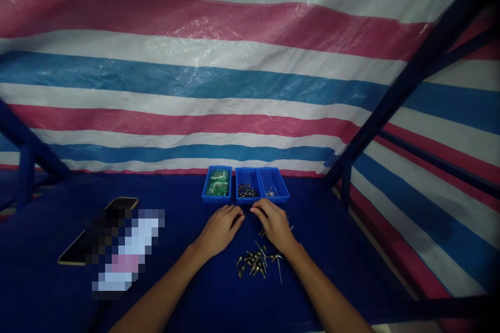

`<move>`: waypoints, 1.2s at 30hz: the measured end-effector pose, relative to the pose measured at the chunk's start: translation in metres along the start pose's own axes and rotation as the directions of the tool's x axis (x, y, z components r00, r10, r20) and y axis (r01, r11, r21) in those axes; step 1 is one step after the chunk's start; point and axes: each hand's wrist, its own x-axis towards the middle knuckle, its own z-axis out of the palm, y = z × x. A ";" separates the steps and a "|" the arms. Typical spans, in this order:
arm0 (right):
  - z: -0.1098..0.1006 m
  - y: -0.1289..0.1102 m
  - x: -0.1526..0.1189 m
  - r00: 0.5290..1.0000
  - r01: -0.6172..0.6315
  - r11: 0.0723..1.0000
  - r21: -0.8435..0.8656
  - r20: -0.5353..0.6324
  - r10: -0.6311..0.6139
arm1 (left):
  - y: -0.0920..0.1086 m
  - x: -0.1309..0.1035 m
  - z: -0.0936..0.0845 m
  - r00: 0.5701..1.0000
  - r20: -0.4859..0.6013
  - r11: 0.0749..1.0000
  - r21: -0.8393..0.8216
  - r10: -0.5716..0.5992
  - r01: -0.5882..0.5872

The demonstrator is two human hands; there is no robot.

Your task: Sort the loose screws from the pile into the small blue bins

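Observation:
My left hand (221, 230) is over the blue table, its thumb and fingertips close together; anything between them is too small to make out. Just to its right, my right hand (274, 225) has its thumb and index finger pinched, also on something too small to name. The fingertips of both hands face each other with a narrow gap, in front of the blue bins. Between my forearms lies a loose pile of small metal parts (255, 263), some with long thin pins. More such parts lie partly hidden beside my right hand.
A blue bin (216, 199) holds green pieces. Beside it, one bin (247, 200) holds dark metal parts and another (280, 199) holds thin pins. A phone (74, 250) and a blurred-out item (130, 255) lie left. Blue frame bars (378, 114) slant at right.

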 end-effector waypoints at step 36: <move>0.001 0.009 0.009 0.910 -0.383 0.219 0.897 0.327 0.254 | -0.003 0.000 0.001 1.000 0.009 1.000 -0.025 -0.005 0.005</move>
